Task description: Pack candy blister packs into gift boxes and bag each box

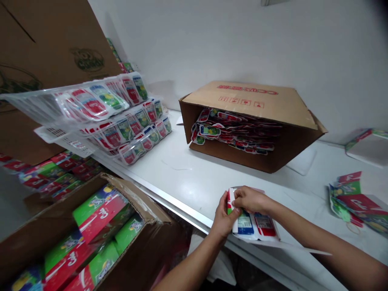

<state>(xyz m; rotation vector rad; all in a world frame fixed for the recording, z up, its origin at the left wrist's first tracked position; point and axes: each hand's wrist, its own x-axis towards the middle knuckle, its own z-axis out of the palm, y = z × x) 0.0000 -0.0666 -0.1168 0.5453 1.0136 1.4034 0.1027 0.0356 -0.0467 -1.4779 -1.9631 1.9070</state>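
On my feed, the open white-lined card carton with red-and-green printing [273,241] sits at the front edge of the long white counter [184,178], between both hands. The left hand [223,218] has its thumb over the carton's left wall and its fingers behind, clamped on the card. The right hand [250,199] reaches across, thumb and fingertips together on that same wall near its far corner.

To work this fold cleanly, I'd let the left thumb brace the panel while the right fingertips press along the crease, pushing lightly so the card doesn't buckle. I'd also keep the flat blue and red printed pouches [265,225] inside clear of the fold.

Toward the counter's back edge, a brown cardboard box on its side [245,95] opens frontward, loosely stacked with similar flat printed pouches [236,129]. At the left end, clear plastic tiered trays [33,104] hold rows of printed packs [141,120]. Below the front edge, an open brown shipping carton [138,198] contains red-and-green printed boxes [101,214]. Unfolded red-and-green card [362,202] lies by the right end.
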